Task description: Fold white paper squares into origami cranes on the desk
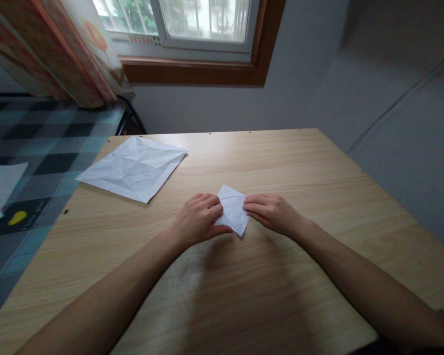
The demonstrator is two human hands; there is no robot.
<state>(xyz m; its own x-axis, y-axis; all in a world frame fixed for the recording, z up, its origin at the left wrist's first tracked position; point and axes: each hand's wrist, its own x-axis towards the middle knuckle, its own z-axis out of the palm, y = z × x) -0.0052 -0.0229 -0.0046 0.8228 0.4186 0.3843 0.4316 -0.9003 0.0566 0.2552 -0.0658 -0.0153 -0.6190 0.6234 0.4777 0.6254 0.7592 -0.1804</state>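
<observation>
A small folded piece of white paper [232, 209] lies on the wooden table, one corner pointing toward me. My left hand [200, 217] rests over its left side, fingers curled on the paper and thumb stretched along the near edge. At the right corner, the fingers of my right hand [268, 209] are pressed together on the edge; its thumb is hidden. Creases cross the paper's top face. Farther left lies a larger unfolded white sheet [136, 167], marked by many fold lines.
The light wooden tabletop [299, 167] reaches back toward the wall below a window [203, 24]. On the left is a checked cloth [59, 143] with a white paper [3, 190] and a black item with a yellow mark [20, 217]. A curtain [66, 54] hangs at the back left.
</observation>
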